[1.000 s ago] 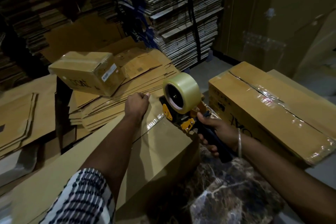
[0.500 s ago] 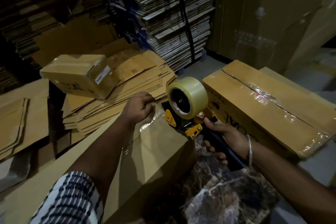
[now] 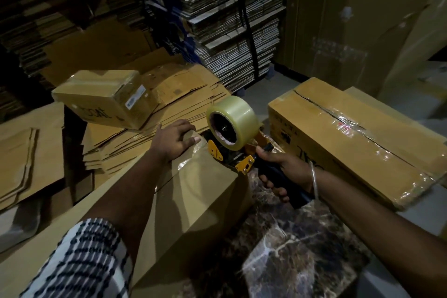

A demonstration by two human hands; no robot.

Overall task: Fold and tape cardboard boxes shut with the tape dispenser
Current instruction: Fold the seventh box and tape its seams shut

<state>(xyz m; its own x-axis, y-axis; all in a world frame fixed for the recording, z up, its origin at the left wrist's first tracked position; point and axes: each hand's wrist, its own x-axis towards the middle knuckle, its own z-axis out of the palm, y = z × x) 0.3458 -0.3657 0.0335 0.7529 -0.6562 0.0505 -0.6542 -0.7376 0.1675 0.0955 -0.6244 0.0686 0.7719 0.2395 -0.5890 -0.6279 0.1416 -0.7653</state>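
Working on a marbled floor (image 3: 302, 261) among far cardboard stacks (image 3: 232, 31), you had three boxes. Your left hand (image 3: 174, 139) pressed flat, fingers spread, on the near box (image 3: 193, 196); your right hand (image 3: 283, 169) gripped the one tape dispenser (image 3: 232, 138).

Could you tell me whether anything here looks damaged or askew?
Yes: the taped box at right has crinkled, wrinkled tape along its top seam and near corner. The small sealed box sits tilted on the uneven stack of flattened cartons.

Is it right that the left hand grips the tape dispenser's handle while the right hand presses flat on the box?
No, the hands are swapped. In the head view, the right hand grips the tape dispenser handle, and the left hand presses flat on the box.
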